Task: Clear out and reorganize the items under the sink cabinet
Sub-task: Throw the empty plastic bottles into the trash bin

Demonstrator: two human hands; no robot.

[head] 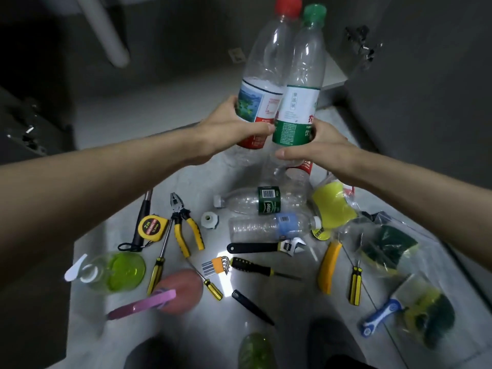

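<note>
My left hand (226, 129) grips a large empty clear bottle with a red cap (266, 65) around its label. My right hand (316, 147) grips a second empty bottle with a green cap (306, 75) at its lower label. Both bottles are held upright, side by side and touching, above the floor in front of the open cabinet. Beneath them two small empty bottles lie on their sides, one with a dark green label (261, 201) and one with a blue label (274, 226).
Spread on the grey floor (239, 304) are pliers (183, 225), a tape measure (152, 226), screwdrivers, hex keys (215, 265), a wrench (266, 247), a yellow knife (328, 266), bagged sponges (335, 206), a green spray bottle (111, 271) and a pink one (178, 290). A white pipe (106, 33) runs inside the cabinet.
</note>
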